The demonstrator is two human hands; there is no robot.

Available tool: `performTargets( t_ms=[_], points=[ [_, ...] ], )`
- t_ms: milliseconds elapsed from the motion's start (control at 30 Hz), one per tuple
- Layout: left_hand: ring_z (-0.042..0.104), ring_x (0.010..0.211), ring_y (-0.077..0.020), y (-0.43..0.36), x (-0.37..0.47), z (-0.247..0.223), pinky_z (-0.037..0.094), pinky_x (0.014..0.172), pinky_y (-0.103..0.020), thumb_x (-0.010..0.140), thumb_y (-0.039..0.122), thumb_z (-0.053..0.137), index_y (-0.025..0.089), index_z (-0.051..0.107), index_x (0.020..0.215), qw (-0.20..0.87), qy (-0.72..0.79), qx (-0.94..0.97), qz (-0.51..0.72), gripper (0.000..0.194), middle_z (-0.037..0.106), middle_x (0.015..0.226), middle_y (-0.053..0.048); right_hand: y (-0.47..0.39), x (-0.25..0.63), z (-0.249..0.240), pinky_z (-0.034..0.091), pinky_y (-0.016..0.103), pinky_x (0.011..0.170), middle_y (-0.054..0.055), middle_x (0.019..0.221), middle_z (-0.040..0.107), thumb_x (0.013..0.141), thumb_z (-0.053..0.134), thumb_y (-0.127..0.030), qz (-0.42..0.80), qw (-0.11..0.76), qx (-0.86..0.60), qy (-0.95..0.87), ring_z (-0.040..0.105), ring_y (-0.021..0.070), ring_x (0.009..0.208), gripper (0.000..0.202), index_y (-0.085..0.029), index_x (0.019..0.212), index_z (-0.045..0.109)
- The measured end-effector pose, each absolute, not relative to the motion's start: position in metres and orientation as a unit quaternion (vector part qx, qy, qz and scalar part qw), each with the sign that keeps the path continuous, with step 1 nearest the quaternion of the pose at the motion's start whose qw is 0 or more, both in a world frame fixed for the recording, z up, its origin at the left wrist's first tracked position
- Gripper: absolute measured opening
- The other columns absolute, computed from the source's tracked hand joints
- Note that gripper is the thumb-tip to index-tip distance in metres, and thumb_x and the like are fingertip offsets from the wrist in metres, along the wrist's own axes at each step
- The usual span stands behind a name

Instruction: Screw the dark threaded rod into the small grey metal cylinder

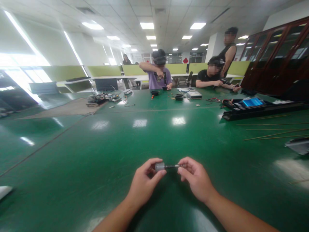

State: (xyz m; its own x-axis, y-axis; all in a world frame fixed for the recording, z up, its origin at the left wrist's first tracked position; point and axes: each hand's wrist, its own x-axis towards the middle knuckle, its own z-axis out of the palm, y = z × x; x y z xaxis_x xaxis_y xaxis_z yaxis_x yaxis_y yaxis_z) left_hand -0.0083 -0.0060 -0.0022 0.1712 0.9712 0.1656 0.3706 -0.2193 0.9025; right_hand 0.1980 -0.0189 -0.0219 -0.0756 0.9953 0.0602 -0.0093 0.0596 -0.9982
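Observation:
Between my two hands, low in the middle of the head view, a small grey cylinder (160, 166) with a thin dark shaft (171, 166) lies level above the green table (116, 141). My left hand (146, 180) grips the cylinder between thumb and fingers. The shaft points right, and its lighter tip reaches into the fingers of my right hand (196, 178), which are pinched round it. The fingers hide part of the tip.
Across the table sit a person in purple (153, 79) and a person in black (205, 77); another stands behind. A black tray (256, 109) and thin rods (277, 129) lie right. Electronic parts (101, 98) sit far left, a white box (194, 95) at the far edge.

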Motion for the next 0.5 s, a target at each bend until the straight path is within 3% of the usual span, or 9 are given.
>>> performTargets(
  t_ms=[500],
  points=[
    [0.066, 0.083, -0.0194, -0.0068, -0.0082, -0.0003, 0.051, 0.076, -0.03, 0.081, 0.035, 0.069, 0.019, 0.065, 0.107, 0.38, 0.504, 0.667, 0.395, 0.031, 0.07, 0.098, -0.005, -0.0192, 0.1973, -0.0222, 0.044, 0.026, 0.059, 0.0, 0.075, 0.06, 0.085, 0.062, -0.028, 0.504, 0.499, -0.46, -0.533, 0.056, 0.0132, 0.061, 0.012, -0.016, 0.089, 0.06]
  ],
)
